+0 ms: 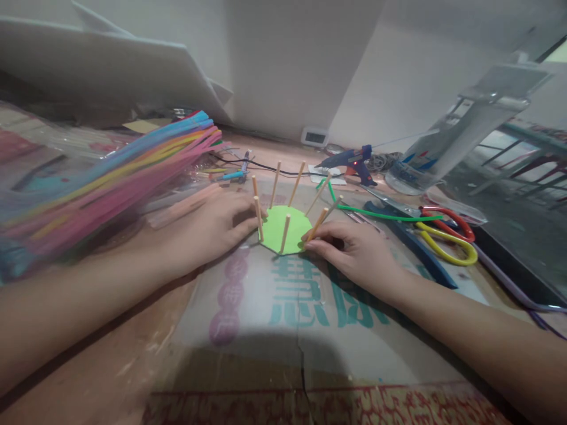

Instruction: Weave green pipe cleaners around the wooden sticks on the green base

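Observation:
A bright green many-sided base [290, 227] lies flat on the covered table, with several thin wooden sticks [286, 233] standing around its edge, some leaning outward. My left hand [221, 221] is at the base's left side, its thumb and fingers closed on the edge beside two sticks; the fingertips are partly hidden. On the right, the thumb and index finger of my right hand [354, 248] pinch the rim at the foot of a leaning stick [318, 226].
Fuzzy colored pipe cleaners [146, 165] lie at left. Behind are a blue glue gun [349, 160] and a small display [314, 137]. To the right are a green pipe cleaner [390, 216], scissors [447, 236], a phone [516, 268] and a clear bottle [443, 141]. Printed plastic [266, 348] covers the table.

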Motion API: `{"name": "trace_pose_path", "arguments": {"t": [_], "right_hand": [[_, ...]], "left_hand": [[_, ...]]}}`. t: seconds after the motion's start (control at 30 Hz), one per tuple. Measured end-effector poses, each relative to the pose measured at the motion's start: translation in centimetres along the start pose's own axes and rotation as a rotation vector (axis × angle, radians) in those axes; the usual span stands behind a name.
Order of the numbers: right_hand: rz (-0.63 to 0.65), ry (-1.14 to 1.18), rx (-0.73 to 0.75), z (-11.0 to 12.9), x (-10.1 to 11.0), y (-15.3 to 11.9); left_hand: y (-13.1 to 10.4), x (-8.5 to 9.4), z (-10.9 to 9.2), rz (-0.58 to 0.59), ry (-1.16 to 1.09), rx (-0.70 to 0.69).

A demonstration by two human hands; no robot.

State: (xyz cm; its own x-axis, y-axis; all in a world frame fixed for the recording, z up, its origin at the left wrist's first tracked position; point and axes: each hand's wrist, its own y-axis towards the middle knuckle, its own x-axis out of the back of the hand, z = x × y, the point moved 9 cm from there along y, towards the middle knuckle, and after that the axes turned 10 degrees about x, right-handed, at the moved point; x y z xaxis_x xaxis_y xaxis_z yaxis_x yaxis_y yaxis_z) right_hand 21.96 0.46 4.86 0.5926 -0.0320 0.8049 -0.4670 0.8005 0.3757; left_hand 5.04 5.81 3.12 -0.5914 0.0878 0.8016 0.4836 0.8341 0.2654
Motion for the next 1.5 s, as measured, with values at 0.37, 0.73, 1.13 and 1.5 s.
{"name": "trace_pose_path", "arguments": {"t": [0.37,0.73,1.13,1.5], "right_hand": [[-0.044,0.008,-0.009,-0.4,0.4,-0.5],[-0.223,-0.102,0.25,3.0,3.2,-1.3],[-0.178,-0.132,0.403,7.0,3.4,-2.5],[0.058,-0.213,0.035,2.6,-0.9,-1.2]], "left_hand": [[0.1,-0.1,-0.8,0.003,0.011,-0.082],[-0.1,0.2,-1.3,-0.003,0.019,-0.118],[-0.4,-0.3,-1.2,0.046,0.057,-0.105],[-1.1,-0.5,-1.3,-0.005,0.128,-0.081]]}}
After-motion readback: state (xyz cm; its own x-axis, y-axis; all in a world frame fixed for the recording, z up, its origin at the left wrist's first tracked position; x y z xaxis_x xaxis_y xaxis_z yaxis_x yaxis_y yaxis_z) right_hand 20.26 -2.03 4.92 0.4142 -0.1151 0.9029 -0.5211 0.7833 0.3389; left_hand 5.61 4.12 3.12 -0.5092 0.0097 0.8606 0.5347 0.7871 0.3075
